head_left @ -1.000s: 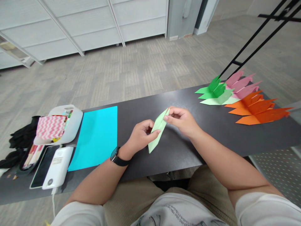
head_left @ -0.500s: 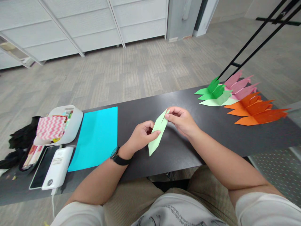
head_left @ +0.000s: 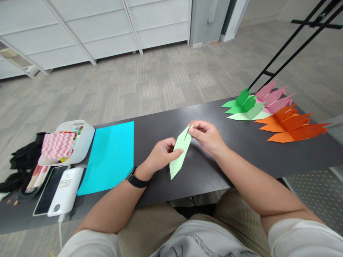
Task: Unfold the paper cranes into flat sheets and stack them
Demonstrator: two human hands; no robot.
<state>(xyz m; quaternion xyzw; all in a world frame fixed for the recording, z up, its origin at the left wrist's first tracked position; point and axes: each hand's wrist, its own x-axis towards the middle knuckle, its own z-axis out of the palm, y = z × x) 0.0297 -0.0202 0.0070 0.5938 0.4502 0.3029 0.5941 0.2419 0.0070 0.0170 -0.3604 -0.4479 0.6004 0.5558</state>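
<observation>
A folded pale green paper (head_left: 177,162), long and pointed at its lower end, is held tilted above the dark table (head_left: 160,189). My left hand (head_left: 164,154) grips its left side, with the thumb lying across the front. My right hand (head_left: 205,135) pinches the upper tip between thumb and fingers. A slit runs down from the top between two narrow points. The fingers of my left hand behind the paper are partly hidden.
Folded green (head_left: 245,103), pink (head_left: 276,98) and orange (head_left: 292,125) papers stand at the right. A blue sheet (head_left: 109,157) lies left, beside a white basket (head_left: 87,142), a white power bank (head_left: 65,191) and a phone (head_left: 46,196).
The slit at the top of the pale green paper looks slightly wider. The paper's lower tip has shifted a little downward, and my right hand has moved very slightly right.
</observation>
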